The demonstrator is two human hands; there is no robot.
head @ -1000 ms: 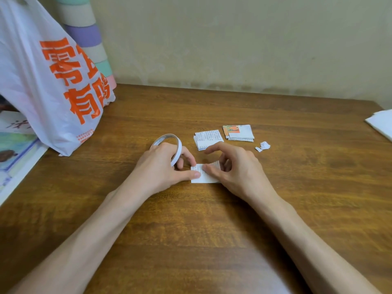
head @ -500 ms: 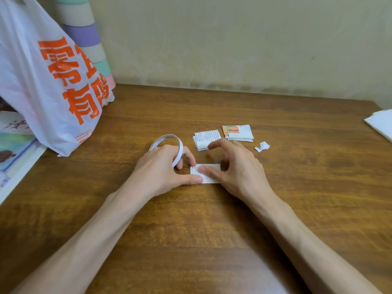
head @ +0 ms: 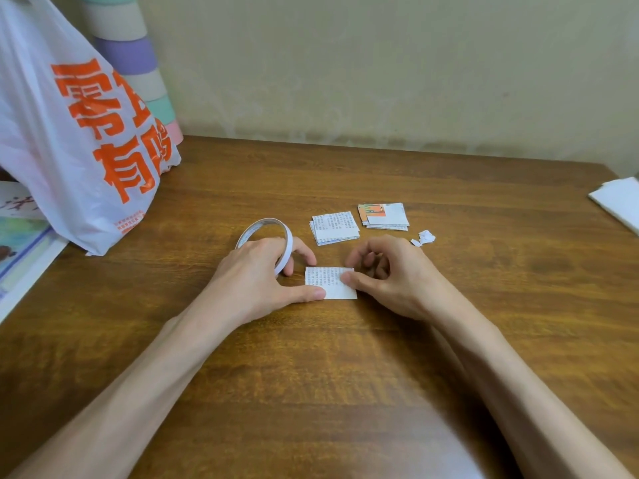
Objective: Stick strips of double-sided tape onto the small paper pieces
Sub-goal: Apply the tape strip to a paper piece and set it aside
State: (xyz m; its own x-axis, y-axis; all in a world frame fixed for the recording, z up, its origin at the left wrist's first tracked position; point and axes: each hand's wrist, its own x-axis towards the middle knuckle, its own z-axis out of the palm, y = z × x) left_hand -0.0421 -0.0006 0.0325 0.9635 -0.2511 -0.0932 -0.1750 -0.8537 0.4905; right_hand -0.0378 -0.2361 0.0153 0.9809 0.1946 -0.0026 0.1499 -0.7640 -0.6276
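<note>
Presently, item: paper piece (head: 331, 283), centre of frame, flat on the table (head: 328, 375). Thin, light, limp; judged likely to slide or curl under a sticky pull, so best pinned at its edges rather than lifted. Left hand (head: 256, 281): fingers curled round the tape roll (head: 266, 236), thumb pressing the piece's lower-left corner. Right hand (head: 390, 278): thumb tip resting on the piece's right side, fingers loosely curled, holding nothing visible. Tape: narrow, tacky; probably best taken by its free end, which cannot be made out. Stacks (head: 335, 228) of further pieces just above; scraps (head: 423, 237) to their right.

Wood table (head: 484, 188) — paper pcs (head: 335, 227), bag (head: 69, 150).
</note>
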